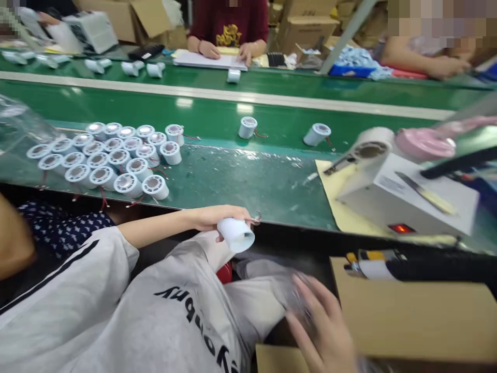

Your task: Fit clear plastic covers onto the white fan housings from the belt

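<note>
Near the bench's front edge, my left hand (223, 216) is closed around a white cylindrical housing (235, 235). The housing is tilted, with its hollow end facing down and right. A small shiny tip shows just beyond my left fingers. My right hand (320, 321) is low on the right, above my lap, smeared by motion. A blurred greyish patch shows at its fingertips, and I cannot make out whether it is a held thing. On the bench at left stand several similar white housings (103, 176) in close rows, with thin red wires at some bases.
Two more housings stand apart on the green belt (209, 116). A grey box-shaped device (407, 194) with a red-lit switch sits on yellow paper at right, a tape roll (370, 147) beside it. Below lies a cardboard box (419, 316). Co-workers sit across the line.
</note>
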`<state>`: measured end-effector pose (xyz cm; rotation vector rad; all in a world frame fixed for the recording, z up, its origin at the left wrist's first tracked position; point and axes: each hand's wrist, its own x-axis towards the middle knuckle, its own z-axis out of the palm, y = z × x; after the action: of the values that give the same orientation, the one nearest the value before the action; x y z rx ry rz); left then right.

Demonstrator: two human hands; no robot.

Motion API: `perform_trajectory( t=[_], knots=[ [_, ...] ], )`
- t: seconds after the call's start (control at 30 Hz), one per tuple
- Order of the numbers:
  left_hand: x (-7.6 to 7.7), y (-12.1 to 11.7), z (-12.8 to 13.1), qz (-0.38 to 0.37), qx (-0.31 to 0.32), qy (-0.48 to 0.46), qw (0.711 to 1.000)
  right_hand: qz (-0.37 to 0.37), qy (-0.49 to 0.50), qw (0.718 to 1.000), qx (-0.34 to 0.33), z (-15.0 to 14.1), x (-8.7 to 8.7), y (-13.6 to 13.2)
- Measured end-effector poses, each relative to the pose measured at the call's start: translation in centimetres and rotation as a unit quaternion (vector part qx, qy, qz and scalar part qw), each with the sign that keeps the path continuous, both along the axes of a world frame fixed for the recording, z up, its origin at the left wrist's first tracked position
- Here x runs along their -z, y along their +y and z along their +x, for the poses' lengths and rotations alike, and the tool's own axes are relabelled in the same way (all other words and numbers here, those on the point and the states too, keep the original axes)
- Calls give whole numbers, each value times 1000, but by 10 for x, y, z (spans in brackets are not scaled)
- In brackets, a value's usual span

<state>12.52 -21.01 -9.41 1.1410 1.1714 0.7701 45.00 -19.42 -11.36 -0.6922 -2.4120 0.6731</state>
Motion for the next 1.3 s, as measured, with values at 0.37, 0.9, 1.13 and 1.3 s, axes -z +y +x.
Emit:
perform_trajectory(
  t=[0.37,0.9,1.13,1.3],
  knots=[
    [15,-4,46,226,87,167,956,-149,7,984,92,-41,5,-9],
    [28,-14,52,158,95,16,983,-358,239,892,139,-37,4,-8],
    [26,-18,52,64,86,-79,991,-215,108,966,90,-23,2,-17],
    [18,-20,48,124,134,-34,983,-289,144,944,73,-20,5,-21]
  ],
)
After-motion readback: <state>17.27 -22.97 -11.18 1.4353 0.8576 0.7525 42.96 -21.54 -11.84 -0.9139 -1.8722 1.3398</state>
